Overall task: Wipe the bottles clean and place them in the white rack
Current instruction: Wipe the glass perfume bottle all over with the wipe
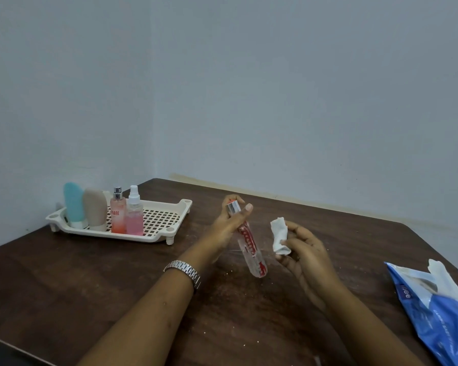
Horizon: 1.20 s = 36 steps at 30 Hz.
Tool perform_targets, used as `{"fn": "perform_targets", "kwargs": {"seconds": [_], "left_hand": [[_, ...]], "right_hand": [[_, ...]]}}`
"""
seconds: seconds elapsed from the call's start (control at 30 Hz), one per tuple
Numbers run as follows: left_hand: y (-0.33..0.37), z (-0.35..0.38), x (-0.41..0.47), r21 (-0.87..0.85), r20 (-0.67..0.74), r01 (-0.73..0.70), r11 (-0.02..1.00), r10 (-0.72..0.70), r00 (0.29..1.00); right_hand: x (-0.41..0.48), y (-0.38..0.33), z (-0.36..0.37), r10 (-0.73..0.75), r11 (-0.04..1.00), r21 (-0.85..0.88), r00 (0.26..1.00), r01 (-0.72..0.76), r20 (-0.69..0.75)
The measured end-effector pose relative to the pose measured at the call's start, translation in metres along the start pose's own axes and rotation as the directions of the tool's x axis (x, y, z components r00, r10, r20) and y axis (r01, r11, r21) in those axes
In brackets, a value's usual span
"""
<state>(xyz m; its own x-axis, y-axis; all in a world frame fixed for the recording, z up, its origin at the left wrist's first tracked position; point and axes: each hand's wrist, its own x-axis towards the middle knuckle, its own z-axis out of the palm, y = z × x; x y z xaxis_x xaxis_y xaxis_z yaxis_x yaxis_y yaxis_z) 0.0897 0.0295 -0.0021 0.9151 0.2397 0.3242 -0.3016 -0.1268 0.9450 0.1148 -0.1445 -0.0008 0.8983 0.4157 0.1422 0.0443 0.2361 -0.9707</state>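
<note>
The left hand grips a clear bottle printed with a red pattern, its fingers and thumb curled round the upper part just below the silver cap; the bottle is tilted, cap toward the far side and rounded base toward the person, and it is held over the dark wooden desk, near the middle. The right hand sits just to the right of the bottle and pinches a crumpled white wipe between thumb and fingertips, the other fingers loosely curled; the wipe is near the bottle's side but apart from it.

The white rack stands on the far left part of the desk, close to the corner of the grey-blue wall; four bottles stand upright in a row at its left end. From left to right these are a teal tube and a beige tube, both resting cap down; then a peach spray bottle with a silver pump; then a pink spray bottle with a white pump; each stands just beside its neighbour.

A metal wristwatch circles the left wrist; a blue packet lies at the right edge of the desk with a white sheet sticking out of its top; pale crumbs are scattered over the wood below the hands.
</note>
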Motion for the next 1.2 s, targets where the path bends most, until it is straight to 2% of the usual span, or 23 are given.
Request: {"fn": "perform_targets", "kwargs": {"seconds": [0.07,0.13,0.17,0.23,0.3,0.33,0.53,0.63,0.73,0.83,1.0,1.1,1.2], "left_hand": [[0.001,0.001,0.000,-0.010,-0.086,-0.008,1.000,0.007,0.996],[0.000,0.001,0.002,-0.046,-0.174,0.034,0.998,-0.041,0.984],[0.001,0.001,0.002,-0.072,-0.212,0.064,0.995,-0.077,0.974],[0.000,0.000,0.003,-0.088,-0.272,0.107,0.990,-0.127,0.954],[-0.003,0.000,0.005,-0.084,-0.313,0.117,0.990,-0.137,0.940],[-0.004,0.001,0.005,-0.093,-0.322,0.110,0.990,-0.134,0.937],[-0.009,0.002,0.008,-0.169,-0.277,0.114,0.979,-0.158,0.948],[-0.012,-0.001,0.010,-0.229,-0.265,0.147,0.962,-0.207,0.942],[-0.012,-0.005,0.010,-0.319,-0.237,0.202,0.926,-0.284,0.929],[-0.014,-0.007,0.010,-0.353,-0.228,0.228,0.907,-0.320,0.919],[-0.015,-0.008,0.010,-0.374,-0.247,0.250,0.893,-0.356,0.901],[-0.014,-0.008,0.008,-0.402,-0.252,0.254,0.880,-0.373,0.893],[-0.011,-0.004,0.007,-0.490,-0.233,0.252,0.834,-0.404,0.885]], "right_hand": [[-0.001,0.001,0.000,-0.035,0.998,-0.053,0.999,0.036,0.027],[-0.003,0.001,0.000,-0.175,0.957,-0.221,0.982,0.186,0.068],[-0.004,0.001,0.001,-0.272,0.901,-0.323,0.957,0.289,0.097],[-0.004,0.002,0.002,-0.453,0.711,-0.522,0.875,0.472,0.173],[-0.002,0.005,0.004,-0.531,0.537,-0.638,0.809,0.553,0.254],[-0.001,0.007,0.004,-0.536,0.497,-0.663,0.799,0.560,0.272],[0.005,0.012,0.010,-0.543,0.463,-0.694,0.795,0.551,0.269],[0.009,0.012,0.005,-0.509,0.466,-0.712,0.818,0.525,0.270],[0.006,0.009,-0.004,-0.461,0.419,-0.739,0.825,0.527,0.328],[0.007,0.008,-0.012,-0.394,0.460,-0.740,0.859,0.491,0.325],[0.006,0.009,-0.014,-0.275,0.634,-0.690,0.936,0.349,0.220],[0.004,0.019,-0.008,-0.246,0.788,-0.555,0.963,0.265,0.110],[0.002,0.027,0.001,-0.181,0.928,-0.337,0.983,0.159,-0.034]]}}
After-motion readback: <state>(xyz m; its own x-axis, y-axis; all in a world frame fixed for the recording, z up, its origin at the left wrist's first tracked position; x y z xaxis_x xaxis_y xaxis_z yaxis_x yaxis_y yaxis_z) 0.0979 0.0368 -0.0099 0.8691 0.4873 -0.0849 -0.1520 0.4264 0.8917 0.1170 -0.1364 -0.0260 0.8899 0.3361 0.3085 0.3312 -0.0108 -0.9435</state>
